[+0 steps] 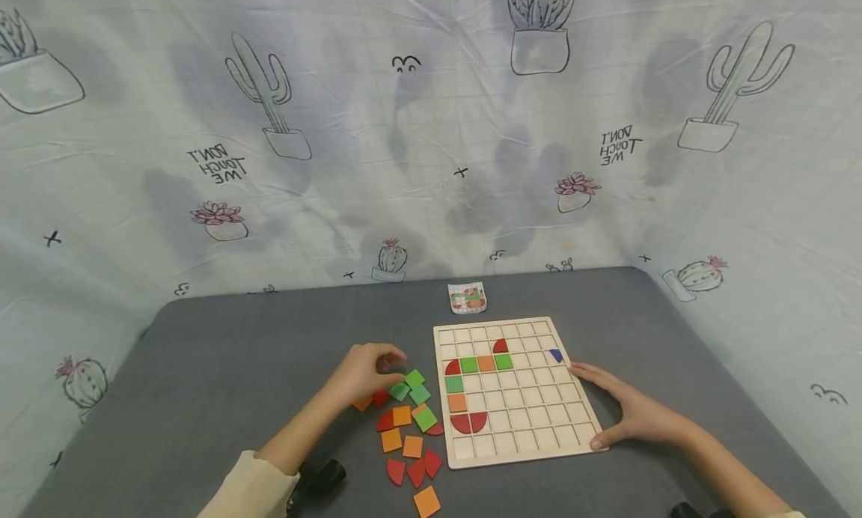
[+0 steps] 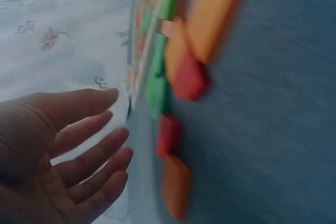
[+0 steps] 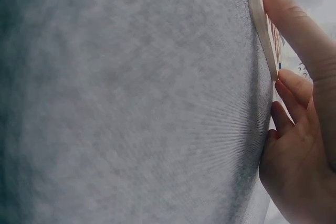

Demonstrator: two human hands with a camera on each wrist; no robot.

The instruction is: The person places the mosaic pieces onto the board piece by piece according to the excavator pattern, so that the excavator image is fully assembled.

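My left hand (image 1: 360,372) hovers over the far-left side of a loose pile, thumb and fingers apart and nothing between them. Beneath and beside it lie green squares (image 1: 419,394), orange squares (image 1: 391,440) and red quarter-circles (image 1: 416,472). To the right is a wooden grid board (image 1: 539,398). My right hand (image 1: 633,413) rests at the board's right side, its thumb on the near corner and its outstretched fingers at the edge farther up. On the board sit red quarter-circles (image 1: 479,421), green squares (image 1: 469,364), orange squares (image 1: 457,403) and one small blue piece (image 1: 555,355).
A small printed pattern card (image 1: 468,298) lies beyond the board on the grey table (image 1: 256,368). Behind the table hangs a pale curtain (image 1: 431,129) printed with cacti. Between the left forearm and the pile, a black object (image 1: 330,474) shows near the wrist.
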